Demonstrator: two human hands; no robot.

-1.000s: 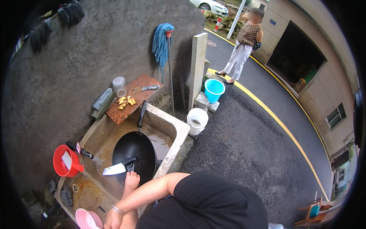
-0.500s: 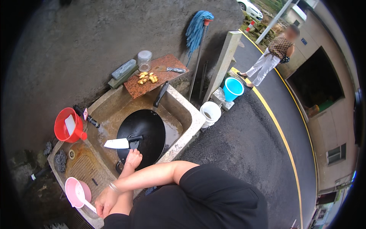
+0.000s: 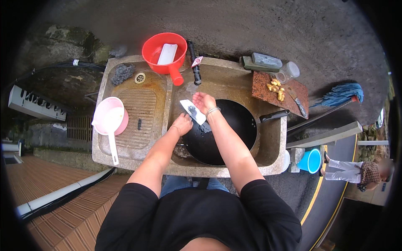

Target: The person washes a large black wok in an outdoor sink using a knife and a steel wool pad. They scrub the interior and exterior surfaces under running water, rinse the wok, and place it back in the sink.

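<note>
Over the black wok (image 3: pixel 234 129) in the right basin, my left hand (image 3: pixel 183 124) is closed around the handle of a kitchen knife (image 3: pixel 197 115). The handle is mostly hidden by the fingers. Its wide, pale blade is tilted, with a dark patch on its face. My right hand (image 3: pixel 203 103), a bracelet at its wrist, is open beside the blade, palm turned toward it. Whether the fingers touch the blade I cannot tell. Just beyond that hand is the black tap (image 3: pixel 195 69). Some wet spots gleam in the wok.
On the stone sink's (image 3: pixel 167 168) left side stands a pink basin (image 3: pixel 121 125) holding a white ladle (image 3: pixel 112 142). A red dipper (image 3: pixel 150 50) sits behind. At right, ginger (image 3: pixel 276 88) and a small knife (image 3: pixel 298 104) lie on a stone slab (image 3: pixel 259 85). A person (image 3: pixel 360 172) stands on the road.
My right hand has moved from beside the ladle's handle to the knife blade, and has opened. The knife has been turned and moved toward the tap. My view has swung round.
</note>
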